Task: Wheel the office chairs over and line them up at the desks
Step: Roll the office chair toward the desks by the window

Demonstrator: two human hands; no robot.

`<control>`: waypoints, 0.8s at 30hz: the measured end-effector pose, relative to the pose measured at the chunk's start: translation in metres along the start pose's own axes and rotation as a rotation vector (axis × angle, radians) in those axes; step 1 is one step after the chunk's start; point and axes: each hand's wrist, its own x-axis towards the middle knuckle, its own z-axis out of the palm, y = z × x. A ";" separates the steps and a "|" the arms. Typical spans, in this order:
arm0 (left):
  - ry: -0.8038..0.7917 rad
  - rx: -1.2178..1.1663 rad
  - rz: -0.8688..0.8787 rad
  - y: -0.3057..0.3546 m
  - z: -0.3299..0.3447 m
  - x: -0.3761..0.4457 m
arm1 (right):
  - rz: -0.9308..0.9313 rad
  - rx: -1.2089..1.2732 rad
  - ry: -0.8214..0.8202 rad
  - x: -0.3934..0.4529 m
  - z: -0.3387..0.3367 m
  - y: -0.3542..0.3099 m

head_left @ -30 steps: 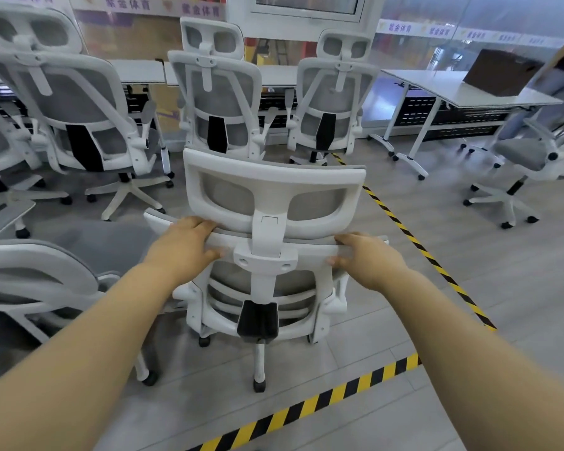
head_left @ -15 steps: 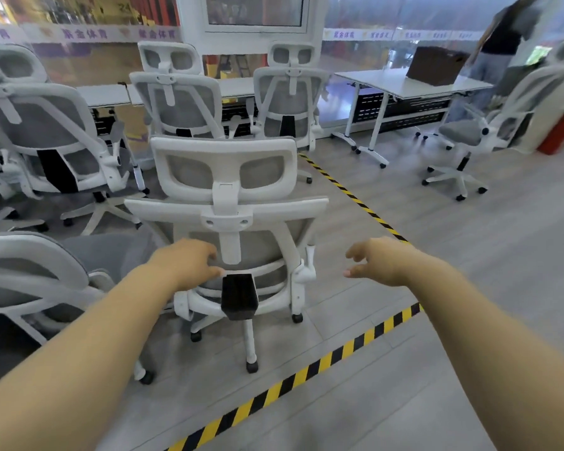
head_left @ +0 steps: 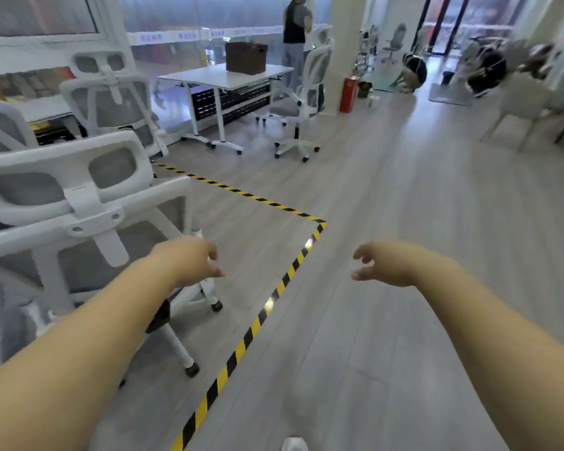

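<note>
**While both hands are hanging empty, the chair is standing at left**

While the white plastic-framed office chair with grey mesh back point(head_left: 79, 229) is sitting inside the yellow-and-black striped floor tape point(head_left: 241, 346), the left hand point(head_left: 192, 260) is hovering beside it, fingers loosely curled, gripping nothing. The right hand point(head_left: 385, 265) is floating likewise over pale wood-grain flooring point(head_left: 388, 190).

Nearest office chair point(head_left: 79, 203): white moulded plastic frame, smooth, slight sheen; grey mesh cloth in headrest and back panels, matt. Black plastic castors and black lumbar block below.
Beyond that chair, desk point(head_left: 228, 76): white top, smooth, matt; white painted legs, apparently metal. On desk: brown box point(head_left: 246, 57), woven-looking, rough, material unclear.
Right of chair, floor point(head_left: 404, 206): grey wood-grain planks, smooth, low sheen with soft window glare. Floor tape point(head_left: 251, 330): yellow-black striped, glossy, bright reflections.
</note>
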 end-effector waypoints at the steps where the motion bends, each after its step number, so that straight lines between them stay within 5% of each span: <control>1: 0.001 0.022 0.043 0.016 0.000 -0.004 | 0.042 0.013 -0.006 -0.021 0.006 0.014; 13: 0.018 0.132 0.612 0.272 0.010 -0.089 | 0.556 0.194 0.028 -0.295 0.078 0.171; 24: -0.042 0.169 1.066 0.541 0.068 -0.288 | 0.937 0.349 0.108 -0.592 0.176 0.294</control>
